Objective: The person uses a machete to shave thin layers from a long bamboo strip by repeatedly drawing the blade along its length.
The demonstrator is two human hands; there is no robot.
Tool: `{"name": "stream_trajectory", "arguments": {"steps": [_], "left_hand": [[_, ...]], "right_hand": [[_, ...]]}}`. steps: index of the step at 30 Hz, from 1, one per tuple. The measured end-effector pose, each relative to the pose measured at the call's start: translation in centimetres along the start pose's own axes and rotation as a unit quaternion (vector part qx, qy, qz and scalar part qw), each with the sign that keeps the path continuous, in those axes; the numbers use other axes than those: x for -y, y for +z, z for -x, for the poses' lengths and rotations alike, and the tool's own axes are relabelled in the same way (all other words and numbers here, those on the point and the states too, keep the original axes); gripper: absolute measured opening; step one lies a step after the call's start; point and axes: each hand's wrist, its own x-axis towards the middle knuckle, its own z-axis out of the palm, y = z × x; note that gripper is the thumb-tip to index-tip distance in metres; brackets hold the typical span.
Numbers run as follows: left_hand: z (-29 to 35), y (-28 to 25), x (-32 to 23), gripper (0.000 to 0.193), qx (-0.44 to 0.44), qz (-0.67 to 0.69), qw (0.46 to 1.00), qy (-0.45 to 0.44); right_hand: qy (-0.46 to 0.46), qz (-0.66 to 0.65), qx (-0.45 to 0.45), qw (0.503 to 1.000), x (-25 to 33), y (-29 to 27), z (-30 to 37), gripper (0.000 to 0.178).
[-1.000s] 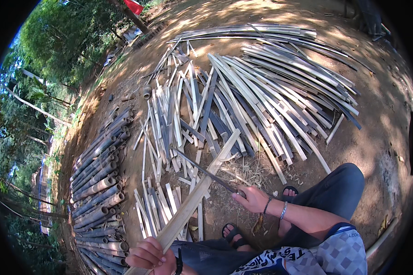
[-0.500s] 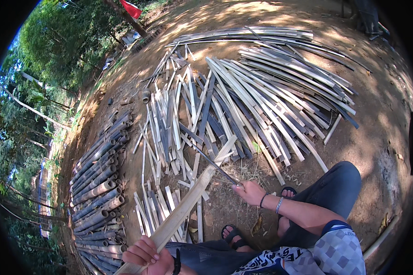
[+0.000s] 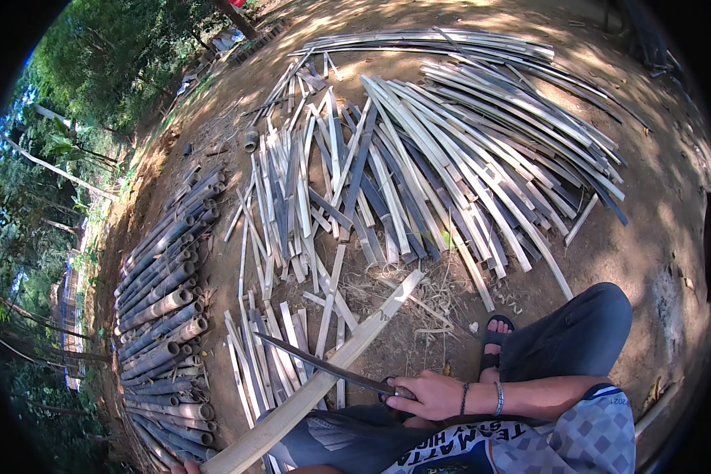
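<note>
Right hand (image 3: 423,395): you've got it clenched on 1 knife (image 3: 316,364), blade crossing 1 pale strip (image 3: 341,358). Left hand (image 3: 185,468) is mostly cut off by the frame at the strip's lower end; can't tell its grip. Strip slants up past your left thigh (image 3: 316,437). In the way beyond it: 1 small strip bundle (image 3: 286,333), shavings (image 3: 440,291). Ahead of you: 1 big strip pile (image 3: 466,174), pieces uncountable. To your left: 1 pole stack (image 3: 159,306), overlapping, no exact count.
</note>
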Motion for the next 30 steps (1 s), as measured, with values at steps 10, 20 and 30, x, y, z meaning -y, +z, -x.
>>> {"name": "stream_trajectory", "arguments": {"steps": [10, 20, 30], "left_hand": [[-0.4, -2.3, 1.5, 0.059, -0.015, 0.011, 1.0, -0.002], [-1.0, -0.8, 2.8, 0.049, -0.029, -0.101, 0.994, 0.042], [-1.1, -1.5, 2.3, 0.049, -0.005, -0.085, 0.996, 0.021]], "right_hand": [[-0.033, -0.016, -0.031, 0.999, 0.8, 0.9, -0.3, 0.048], [0.081, -0.014, -0.078, 0.994, -2.3, 0.8, -1.8, 0.053], [0.089, 0.018, -0.124, 0.988, -4.9, 0.5, -2.7, 0.049]]}}
